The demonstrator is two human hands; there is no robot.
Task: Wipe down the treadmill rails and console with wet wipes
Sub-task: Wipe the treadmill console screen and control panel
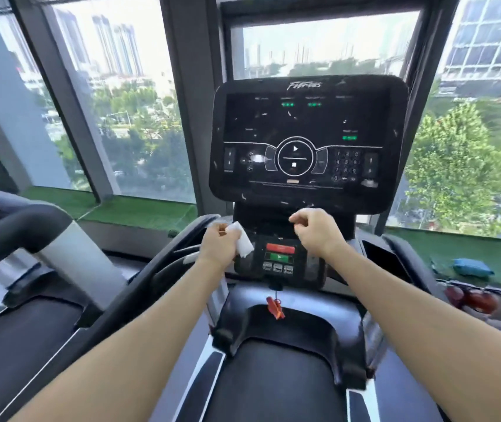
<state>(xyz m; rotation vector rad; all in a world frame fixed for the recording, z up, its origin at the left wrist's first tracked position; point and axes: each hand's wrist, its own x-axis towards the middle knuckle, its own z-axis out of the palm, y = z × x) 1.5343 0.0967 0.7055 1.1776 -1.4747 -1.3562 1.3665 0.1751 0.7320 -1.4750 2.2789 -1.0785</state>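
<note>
The treadmill's black console screen (307, 141) stands ahead of me, with white flecks on its face. Below it sits a small control panel (279, 258) with a red and a green button. My left hand (220, 243) grips a crumpled white wet wipe (243, 239) just left of that panel, above the left rail (164, 263). My right hand (316, 229) hovers under the screen's lower edge with fingers curled, holding nothing that I can see. The right rail (404, 254) curves away beside my right forearm.
A red safety clip (276, 307) hangs on a cord below the panel, over the belt (276, 385). Another treadmill (29, 239) stands to the left. A blue pack (471, 267) lies on green turf at the right, near a dark red object (474, 296). Windows ahead.
</note>
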